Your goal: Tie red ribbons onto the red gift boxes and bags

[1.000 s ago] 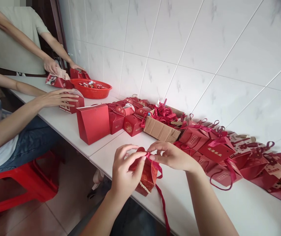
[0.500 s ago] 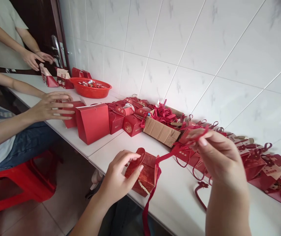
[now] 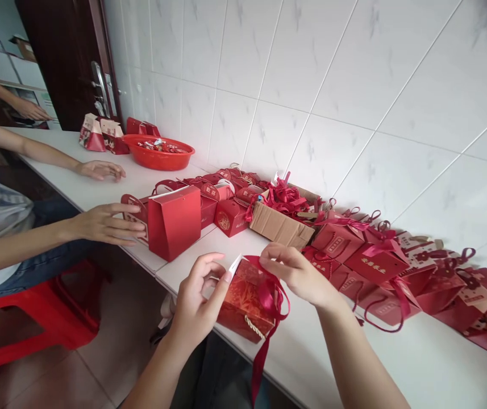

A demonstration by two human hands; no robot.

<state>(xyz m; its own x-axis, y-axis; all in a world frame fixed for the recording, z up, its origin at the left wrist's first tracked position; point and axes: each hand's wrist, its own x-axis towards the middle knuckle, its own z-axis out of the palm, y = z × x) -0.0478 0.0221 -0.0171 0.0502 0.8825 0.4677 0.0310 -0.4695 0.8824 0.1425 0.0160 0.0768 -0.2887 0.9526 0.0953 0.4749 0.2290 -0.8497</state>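
Observation:
A red patterned gift box point(image 3: 243, 298) with a twisted cream cord on its side sits at the near table edge. My left hand point(image 3: 200, 292) is at its left, thumb and fingers closed on a raised, white-edged flap. At the box's top right, my right hand point(image 3: 296, 272) pinches a dark red ribbon point(image 3: 261, 355). The ribbon loops over the right side and hangs below the table edge. The fingertips of my right hand partly cover the top of the box.
A cardboard box point(image 3: 279, 227) of red ribbons stands against the wall. Finished red boxes point(image 3: 377, 258) line the right. A red basin point(image 3: 158, 159) of wrapped sweets is farther back. A co-worker's hand point(image 3: 102, 224) touches a larger red box point(image 3: 175, 221) at left.
My right hand has come down and left to the box top with the ribbon. The co-worker's hands have parted, and the larger red box has shifted right. The standing person has moved left.

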